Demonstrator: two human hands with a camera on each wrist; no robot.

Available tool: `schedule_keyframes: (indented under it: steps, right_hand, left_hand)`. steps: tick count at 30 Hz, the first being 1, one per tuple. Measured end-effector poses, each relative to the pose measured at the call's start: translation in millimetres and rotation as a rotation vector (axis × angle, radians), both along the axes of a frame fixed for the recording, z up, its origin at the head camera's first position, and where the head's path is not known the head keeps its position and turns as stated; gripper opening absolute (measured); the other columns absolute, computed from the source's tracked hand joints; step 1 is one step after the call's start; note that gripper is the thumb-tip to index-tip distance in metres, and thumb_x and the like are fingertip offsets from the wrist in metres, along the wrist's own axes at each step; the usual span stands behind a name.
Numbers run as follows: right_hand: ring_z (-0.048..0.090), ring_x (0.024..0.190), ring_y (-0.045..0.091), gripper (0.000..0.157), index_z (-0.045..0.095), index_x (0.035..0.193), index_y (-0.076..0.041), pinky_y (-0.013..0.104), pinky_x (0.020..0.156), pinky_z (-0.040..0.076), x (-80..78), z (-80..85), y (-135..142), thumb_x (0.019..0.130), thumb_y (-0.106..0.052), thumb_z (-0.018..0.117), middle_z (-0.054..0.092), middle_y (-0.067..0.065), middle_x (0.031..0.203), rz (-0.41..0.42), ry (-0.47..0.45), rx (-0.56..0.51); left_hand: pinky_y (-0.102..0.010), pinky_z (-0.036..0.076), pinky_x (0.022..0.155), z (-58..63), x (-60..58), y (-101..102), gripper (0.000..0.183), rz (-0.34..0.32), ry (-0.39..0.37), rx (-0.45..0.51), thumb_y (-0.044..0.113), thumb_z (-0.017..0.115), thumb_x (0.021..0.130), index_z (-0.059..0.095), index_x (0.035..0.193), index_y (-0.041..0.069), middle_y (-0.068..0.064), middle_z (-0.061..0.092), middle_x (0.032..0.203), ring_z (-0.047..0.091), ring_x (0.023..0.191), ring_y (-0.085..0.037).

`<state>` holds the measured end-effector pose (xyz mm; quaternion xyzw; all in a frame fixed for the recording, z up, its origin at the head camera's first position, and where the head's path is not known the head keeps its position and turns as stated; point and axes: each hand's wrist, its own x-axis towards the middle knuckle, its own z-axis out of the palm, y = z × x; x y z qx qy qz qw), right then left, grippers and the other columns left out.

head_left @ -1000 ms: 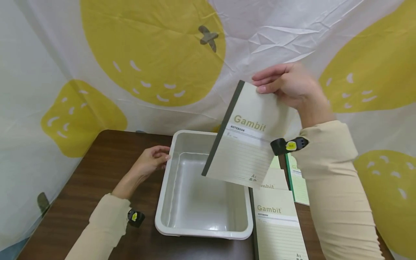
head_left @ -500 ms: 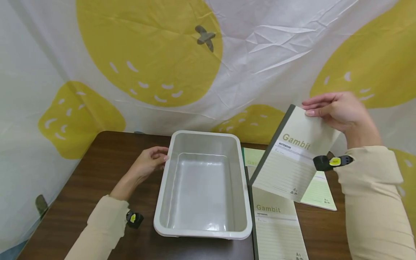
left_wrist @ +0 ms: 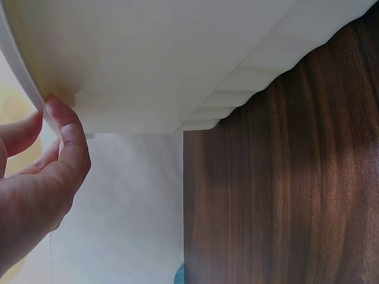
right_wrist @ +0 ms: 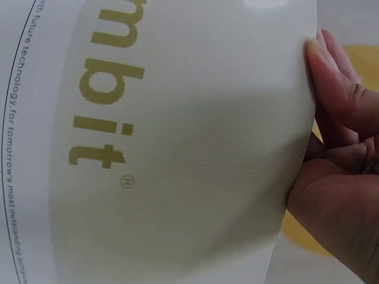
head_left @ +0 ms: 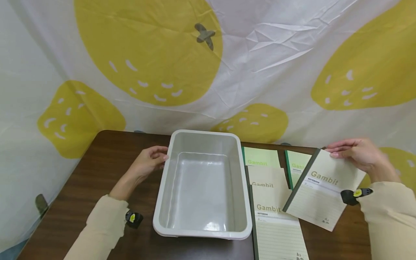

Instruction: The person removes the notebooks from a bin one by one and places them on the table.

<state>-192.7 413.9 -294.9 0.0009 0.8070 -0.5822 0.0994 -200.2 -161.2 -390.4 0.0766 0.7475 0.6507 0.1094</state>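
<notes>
My right hand [head_left: 362,155] pinches the top edge of a cream notebook [head_left: 321,196] with a dark spine. The notebook is tilted, its lower left corner over the stacked notebooks. In the right wrist view, its cover [right_wrist: 177,136] fills most of the frame, with the thumb along its edge. My left hand [head_left: 151,160] pinches the left rim of a light grey plastic bin [head_left: 245,202]. The left wrist view shows thumb and fingers at the bin's rim [left_wrist: 26,77]. Nothing lies inside the bin.
Right of the bin, two cream notebooks [head_left: 277,231] overlap a green-spined notebook [head_left: 261,156]. Another green-spined notebook [head_left: 295,160] lies further right, partly covered by the held one. All rest on a dark wooden table [head_left: 107,159]. Behind hangs a lemon-patterned cloth [head_left: 247,65].
My right hand has carried the cream notebook from above the bin to the right and down, over the table's right side. My left hand has stayed at the bin's rim.
</notes>
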Motion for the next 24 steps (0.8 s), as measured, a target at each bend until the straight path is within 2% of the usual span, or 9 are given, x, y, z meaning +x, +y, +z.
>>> schedule_keyframes:
  steps: [7, 11, 18, 24]
  right_hand:
    - [0.064, 0.072, 0.009, 0.031, 0.073, 0.085, -0.014, 0.021, 0.060, 0.051, 16.8, -23.0, 47, 0.078, 0.014, 0.061, 0.068, -0.005, 0.080, -0.006, 0.070, 0.123]
    - [0.064, 0.072, 0.008, 0.028, 0.073, 0.084, -0.014, 0.022, 0.060, 0.051, 22.5, -30.5, 59, 0.077, 0.011, 0.064, 0.069, -0.005, 0.080, -0.015, 0.055, 0.157]
    - [0.065, 0.077, 0.007, 0.025, 0.072, 0.090, -0.012, 0.020, 0.064, 0.050, 15.9, -41.5, 49, 0.080, 0.009, 0.062, 0.069, -0.004, 0.085, 0.038, 0.023, 0.119]
    - [0.064, 0.081, 0.007, 0.021, 0.070, 0.097, -0.008, 0.016, 0.069, 0.048, 2.1, -51.8, 32, 0.082, 0.004, 0.062, 0.069, -0.005, 0.088, 0.047, 0.061, 0.202]
  left_hand:
    - [-0.029, 0.051, 0.070, 0.5, 0.0, 0, 0.037, -0.004, -0.006, 0.003, 0.002, 0.053, 0.091, 0.042, 0.123, -0.014, -0.020, 0.060, 0.098, 0.057, 0.074, -0.012]
    - [-0.029, 0.051, 0.071, -0.3, -0.9, -1, 0.036, 0.009, -0.010, -0.014, 0.002, 0.053, 0.091, 0.043, 0.123, -0.013, -0.018, 0.060, 0.096, 0.057, 0.074, -0.013]
    - [-0.030, 0.051, 0.071, 0.1, 0.3, -2, 0.036, 0.005, -0.004, -0.011, 0.002, 0.053, 0.091, 0.043, 0.123, -0.013, -0.019, 0.060, 0.097, 0.056, 0.073, -0.012]
    - [-0.029, 0.051, 0.070, 1.0, 0.7, -1, 0.037, 0.000, -0.007, 0.005, 0.001, 0.052, 0.091, 0.042, 0.123, -0.014, -0.018, 0.060, 0.097, 0.057, 0.073, -0.011]
